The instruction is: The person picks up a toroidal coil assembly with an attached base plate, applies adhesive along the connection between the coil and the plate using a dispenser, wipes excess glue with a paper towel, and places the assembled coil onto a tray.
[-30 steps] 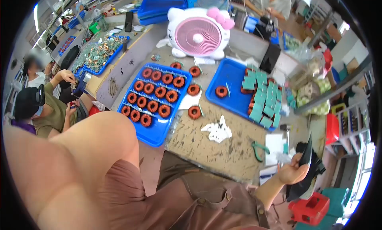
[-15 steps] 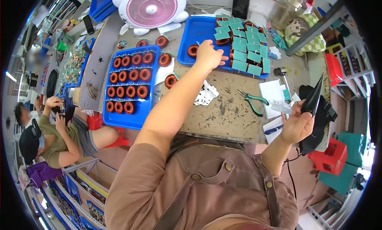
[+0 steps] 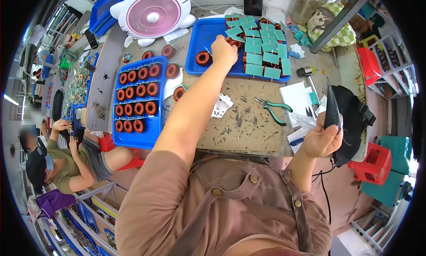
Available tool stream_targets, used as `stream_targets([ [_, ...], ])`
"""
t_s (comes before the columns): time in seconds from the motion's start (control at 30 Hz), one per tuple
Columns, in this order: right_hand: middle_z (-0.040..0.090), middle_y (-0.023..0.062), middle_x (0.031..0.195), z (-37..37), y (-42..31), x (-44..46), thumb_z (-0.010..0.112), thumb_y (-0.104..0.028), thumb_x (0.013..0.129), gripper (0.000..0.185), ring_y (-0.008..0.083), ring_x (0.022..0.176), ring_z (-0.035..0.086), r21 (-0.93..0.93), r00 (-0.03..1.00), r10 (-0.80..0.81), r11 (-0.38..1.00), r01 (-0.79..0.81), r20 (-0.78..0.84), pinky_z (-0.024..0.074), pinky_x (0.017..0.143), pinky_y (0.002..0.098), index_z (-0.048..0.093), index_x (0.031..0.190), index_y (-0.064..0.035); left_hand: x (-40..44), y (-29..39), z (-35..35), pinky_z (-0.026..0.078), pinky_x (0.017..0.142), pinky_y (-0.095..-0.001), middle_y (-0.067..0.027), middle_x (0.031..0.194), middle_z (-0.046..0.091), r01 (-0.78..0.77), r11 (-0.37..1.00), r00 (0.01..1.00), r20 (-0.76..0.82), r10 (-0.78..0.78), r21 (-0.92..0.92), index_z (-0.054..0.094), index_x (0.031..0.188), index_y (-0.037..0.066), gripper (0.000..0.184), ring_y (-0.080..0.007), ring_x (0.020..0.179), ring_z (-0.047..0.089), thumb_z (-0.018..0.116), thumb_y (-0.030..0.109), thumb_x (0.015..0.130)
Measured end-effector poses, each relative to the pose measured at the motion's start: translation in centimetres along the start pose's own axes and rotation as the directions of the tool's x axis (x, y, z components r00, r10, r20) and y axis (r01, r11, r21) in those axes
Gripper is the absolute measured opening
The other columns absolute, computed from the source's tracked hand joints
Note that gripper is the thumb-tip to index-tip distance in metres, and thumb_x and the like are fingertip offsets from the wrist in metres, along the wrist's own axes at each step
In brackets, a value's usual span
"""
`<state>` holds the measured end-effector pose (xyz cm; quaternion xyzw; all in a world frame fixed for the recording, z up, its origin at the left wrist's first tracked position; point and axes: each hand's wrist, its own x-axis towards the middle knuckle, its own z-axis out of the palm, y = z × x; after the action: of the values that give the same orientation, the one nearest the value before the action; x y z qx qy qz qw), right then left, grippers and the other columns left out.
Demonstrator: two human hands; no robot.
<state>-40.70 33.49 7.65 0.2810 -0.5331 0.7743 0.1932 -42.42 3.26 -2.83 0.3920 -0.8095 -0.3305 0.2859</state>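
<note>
My left hand (image 3: pixel 224 52) is over the middle blue tray (image 3: pixel 193 56), fingers drawn together at the left edge of a group of copper-red coils topped with green boards (image 3: pixel 254 49). A coil (image 3: pixel 234 42) shows beside its fingertips; whatever they pinch is hidden. To the left of this hand a single coil (image 3: pixel 203 58) lies in the same tray. My right hand (image 3: pixel 320 140), at the right edge of the bench, is closed round a black pointed cone (image 3: pixel 332 109) with its tip up. Clear plastic (image 3: pixel 305 121) shows beside that hand.
On the left stands a blue tray (image 3: pixel 148 138) with rows of coils, beside a pink-white fan (image 3: pixel 152 17). Green-handled pliers (image 3: pixel 275 109), white tissue (image 3: pixel 222 106), loose coils and papers lie on the bench. A co-worker (image 3: pixel 62 160) sits at far left. Red stool (image 3: pixel 372 163) at right.
My left arm has swung from the lower left over the bench to the middle tray, and its spread fingers have drawn together. The view has turned; my right hand still holds the cone.
</note>
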Motion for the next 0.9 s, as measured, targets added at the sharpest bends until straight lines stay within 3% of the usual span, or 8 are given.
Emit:
stream_targets([
  [0.17, 0.046, 0.0116, 0.064, 0.0, 0.1, 0.5, 0.045, -0.033, 0.086, 0.043, 0.0116, 0.049, 0.037, 0.111, 1.000, -0.017, 0.994, 0.016, 0.010, 0.0265, 0.044, 0.0210, 0.045, 0.075, 0.0082, -4.3, 4.2, -9.4, 0.048, 0.049, -0.0249, -0.0126, 0.078, 0.059, 0.049, 0.929, 0.988, 0.154, 0.008, -0.366, 0.047, 0.087, -0.005, 0.018, -0.0143, 0.057, 0.059, 0.056, 0.005, 0.075],
  [0.27, 0.049, 0.0164, 0.067, 1.1, -0.3, 0.6, 0.041, -0.035, 0.088, 0.043, 0.0113, 0.044, 0.036, 0.150, 0.995, 0.051, 0.987, -0.063, 0.084, 0.0272, 0.040, 0.0202, 0.045, 0.077, 0.0070, -7.1, 5.5, -15.2, 0.047, 0.047, -0.0231, -0.0104, 0.078, 0.057, 0.240, 0.646, 0.910, 0.400, 0.111, -0.725, 0.049, 0.091, -0.003, 0.020, -0.0119, 0.053, 0.055, 0.055, 0.011, 0.078],
  [0.33, 0.049, 0.0167, 0.066, 2.3, -0.4, 0.3, 0.040, -0.035, 0.088, 0.044, 0.0108, 0.042, 0.034, 0.200, 0.983, 0.109, 0.970, -0.138, 0.150, 0.0261, 0.039, 0.0194, 0.045, 0.077, 0.0064, -9.1, 4.5, -16.9, 0.048, 0.045, -0.0230, -0.0110, 0.079, 0.057, 0.375, 0.310, 0.775, 0.479, 0.413, -0.874, 0.048, 0.101, -0.005, 0.032, -0.0131, 0.053, 0.055, 0.052, 0.022, 0.082],
  [0.5, 0.054, 0.0185, 0.071, 6.9, -2.6, -1.8, 0.044, -0.042, 0.085, 0.048, 0.0072, 0.040, 0.032, 0.186, 0.939, 0.215, 0.945, -0.269, 0.269, 0.0245, 0.038, 0.0179, 0.046, 0.080, 0.0054, -13.5, 5.7, -18.2, 0.050, 0.042, -0.0266, -0.0153, 0.079, 0.057, 0.523, 0.016, 0.707, 0.444, 0.550, -0.852, 0.040, 0.111, -0.006, 0.045, -0.0199, 0.055, 0.059, 0.050, 0.028, 0.084],
  [0.6, 0.055, 0.0160, 0.079, 8.7, -4.5, -2.4, 0.053, -0.038, 0.082, 0.041, 0.0062, 0.053, 0.040, 0.165, 0.871, 0.238, 0.928, -0.335, 0.430, 0.0314, 0.049, 0.0180, 0.047, 0.085, 0.0027, -14.9, 6.8, -18.5, 0.045, 0.035, -0.0216, -0.0172, 0.080, 0.053, 0.489, 0.081, 0.803, 0.484, 0.348, -0.869, 0.040, 0.106, -0.008, 0.056, -0.0162, 0.041, 0.053, 0.053, 0.039, 0.080],
  [0.73, 0.056, 0.0151, 0.096, 9.4, -4.1, -2.8, 0.068, -0.012, 0.070, 0.039, 0.0009, 0.053, 0.035, 0.260, 0.828, 0.170, 0.899, -0.352, 0.534, 0.0285, 0.046, 0.0146, 0.046, 0.099, 0.0038, -15.4, 6.6, -18.7, 0.048, 0.040, -0.0250, -0.0180, 0.091, 0.052, 0.446, 0.085, 0.830, 0.447, 0.333, -0.891, 0.038, 0.110, -0.005, 0.051, -0.0216, 0.052, 0.058, 0.053, 0.034, 0.081],
  [0.83, 0.052, 0.0217, 0.100, 10.5, -5.5, -2.1, 0.070, -0.026, 0.069, 0.042, 0.0029, 0.052, 0.033, 0.075, 0.792, 0.248, 0.935, -0.346, 0.558, 0.0280, 0.046, 0.0162, 0.043, 0.087, 0.0010, -15.5, 6.4, -19.0, 0.055, 0.052, -0.0291, -0.0158, 0.092, 0.055, 0.437, 0.037, 0.832, 0.419, 0.362, -0.899, 0.038, 0.114, -0.002, 0.043, -0.0247, 0.071, 0.061, 0.054, 0.021, 0.082],
  [0.9, 0.052, 0.0232, 0.103, 10.7, -5.7, -1.8, 0.071, -0.026, 0.068, 0.043, 0.0031, 0.052, 0.032, 0.011, 0.761, 0.262, 0.943, -0.333, 0.593, 0.0281, 0.047, 0.0162, 0.042, 0.085, 0.0003, -16.1, 6.9, -18.7, 0.055, 0.055, -0.0295, -0.0149, 0.095, 0.054, 0.275, 0.110, 0.919, 0.295, 0.262, -0.955, 0.040, 0.111, -0.002, 0.038, -0.0238, 0.077, 0.060, 0.056, 0.016, 0.081],
])
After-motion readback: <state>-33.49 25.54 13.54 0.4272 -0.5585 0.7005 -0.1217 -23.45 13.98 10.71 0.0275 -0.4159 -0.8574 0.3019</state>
